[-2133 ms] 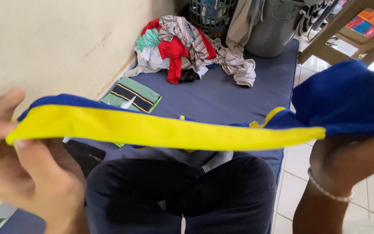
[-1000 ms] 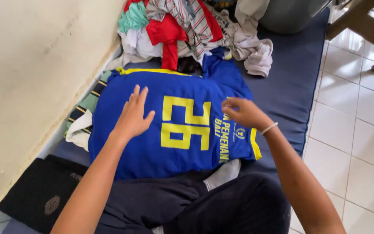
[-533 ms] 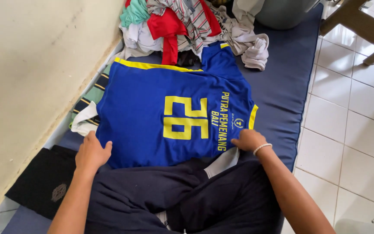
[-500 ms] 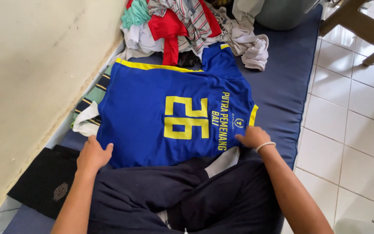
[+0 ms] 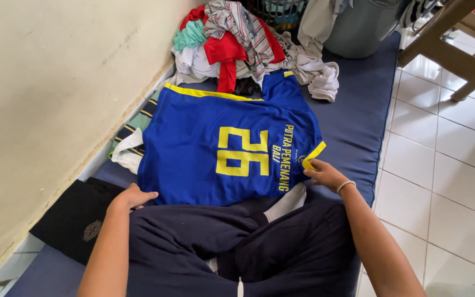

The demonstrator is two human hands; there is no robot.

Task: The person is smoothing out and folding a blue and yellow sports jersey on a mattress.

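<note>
Across the middle of the frame, the blue jersey point(image 5: 226, 148) lies spread flat, back side up, on the navy mattress point(image 5: 353, 115). 2.1 s ago it was held up in the air, stretched between both hands; by 1 s ago it was down and being smoothed; now both hands have drawn back to its near edge, one at each lower corner, so the shirt looks laid out and flattened.

In the upper centre, a heap of mixed clothes point(image 5: 237, 47) in red, white, mint and stripes touches the jersey's far edge. A folded green striped garment point(image 5: 138, 121) pokes out from under the jersey's left side, next to the wall. At lower left a black mat point(image 5: 75, 217) lies beside the person's dark trousers point(image 5: 232, 247).

The right hand point(image 5: 322, 173), at right of centre, has its grip nearly closed: thumb and fingertips pinch the yellow-trimmed corner of the jersey and lift it slightly. The left hand point(image 5: 133, 196), at lower left, rests at the opposite near corner with fingers curled down onto the cloth; whether it actually grips the fabric or only presses it, I cannot tell.
</note>
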